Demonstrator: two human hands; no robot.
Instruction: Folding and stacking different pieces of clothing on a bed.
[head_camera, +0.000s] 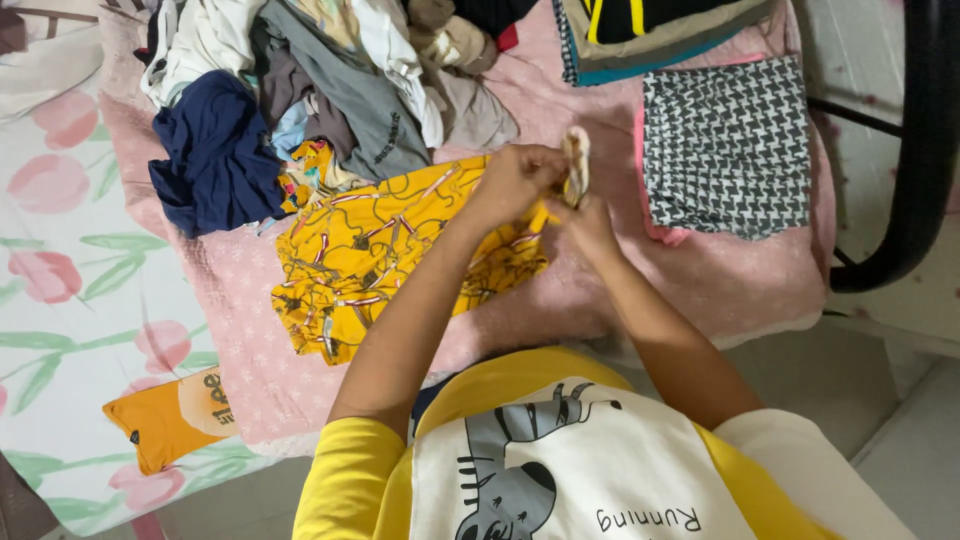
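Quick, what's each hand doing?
Left hand: closed on the yellow patterned garment.
Right hand: closed on the same garment's edge.

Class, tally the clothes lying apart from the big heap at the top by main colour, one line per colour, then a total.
Yellow patterned garment, held by left hand and right hand: 1
Black-and-white houndstooth folded piece: 1
Orange garment: 1
Total: 3

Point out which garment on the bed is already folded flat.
The black-and-white houndstooth garment, a neat rectangle right of both hands; the yellow patterned one lies crumpled.
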